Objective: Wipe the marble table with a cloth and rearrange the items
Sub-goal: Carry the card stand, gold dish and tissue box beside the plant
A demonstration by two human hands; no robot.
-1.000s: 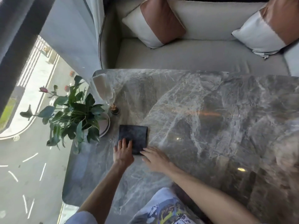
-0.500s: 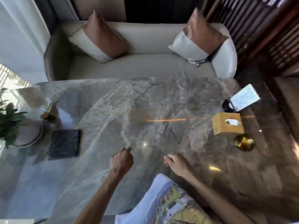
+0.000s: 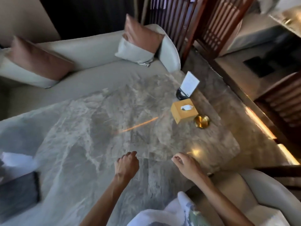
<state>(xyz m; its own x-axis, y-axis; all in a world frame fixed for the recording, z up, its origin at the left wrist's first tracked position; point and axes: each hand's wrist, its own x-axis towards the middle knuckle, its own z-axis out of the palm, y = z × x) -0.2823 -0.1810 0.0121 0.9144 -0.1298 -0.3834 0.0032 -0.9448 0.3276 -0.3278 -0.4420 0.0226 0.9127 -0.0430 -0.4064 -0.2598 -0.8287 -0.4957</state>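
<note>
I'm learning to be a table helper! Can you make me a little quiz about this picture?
1. True or false: the left hand holds the dark cloth.
2. What sits closest to the yellow tissue box? A) a gold round dish B) a pillow C) the dark cloth
3. Fill in: both hands hover over the ____ table.

Key:
1. False. Both the left hand and the right hand are empty, and the cloth lies far to the left.
2. A, the gold round dish.
3. marble
</note>
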